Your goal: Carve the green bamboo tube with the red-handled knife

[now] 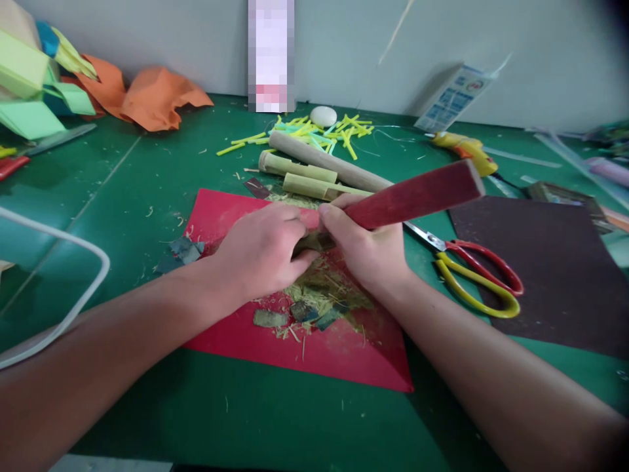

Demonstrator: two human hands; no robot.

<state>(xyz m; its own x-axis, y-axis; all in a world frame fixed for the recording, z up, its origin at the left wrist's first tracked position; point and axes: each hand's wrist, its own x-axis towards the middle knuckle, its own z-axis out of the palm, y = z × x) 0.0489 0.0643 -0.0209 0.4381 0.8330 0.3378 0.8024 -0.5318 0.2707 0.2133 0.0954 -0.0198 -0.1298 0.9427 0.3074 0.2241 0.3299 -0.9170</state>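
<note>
My right hand is closed around a red wooden handle, which sticks up to the right; the tool's working end is hidden. Beside it, my left hand curls closed over an olive-green piece of bamboo, mostly covered by the fingers. Both hands are over a red sheet strewn with pale shavings and dark green scraps. Just beyond the hands lie cut bamboo pieces and a greyish wooden stick.
Scissors with red and yellow handles lie right, partly on a dark brown sheet. Yellow-green strips and a white egg-shaped object sit behind. A yellow glue gun is back right; orange paper is back left. A white cable loops at left.
</note>
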